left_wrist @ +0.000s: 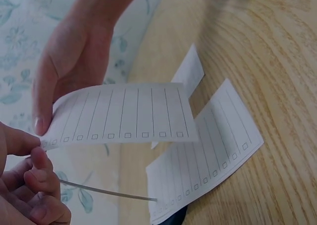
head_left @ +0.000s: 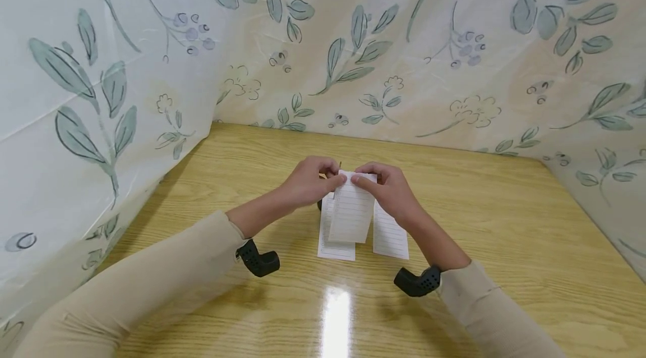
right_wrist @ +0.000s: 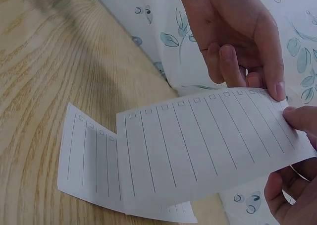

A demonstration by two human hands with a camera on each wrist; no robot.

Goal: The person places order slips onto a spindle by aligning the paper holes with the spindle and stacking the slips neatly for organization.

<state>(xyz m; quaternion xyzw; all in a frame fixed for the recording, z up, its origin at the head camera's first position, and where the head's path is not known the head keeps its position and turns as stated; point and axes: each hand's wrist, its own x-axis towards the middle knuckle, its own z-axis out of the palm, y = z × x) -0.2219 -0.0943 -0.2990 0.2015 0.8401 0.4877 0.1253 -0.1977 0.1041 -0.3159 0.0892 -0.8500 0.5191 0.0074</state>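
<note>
A white lined sheet (head_left: 351,215) with small check boxes hangs between both hands, gripped at its top edge. My left hand (head_left: 305,183) pinches the left corner between thumb and fingers, while my right hand (head_left: 393,192) pinches the right corner. Beneath it a second lined sheet (head_left: 335,251) lies partly covered. In the left wrist view a thin metal rod (left_wrist: 109,192) runs from that lower sheet up beside the left fingers; a dark base (left_wrist: 177,217) shows under the sheet. The rod's tip there is hidden behind the left fingers.
To the right, a third lined sheet (head_left: 391,237) lies on the wooden table (head_left: 504,223), partly below the right hand. Floral cloth (head_left: 303,66) surrounds the table at the back and sides. Each wrist wears a black device (head_left: 259,260).
</note>
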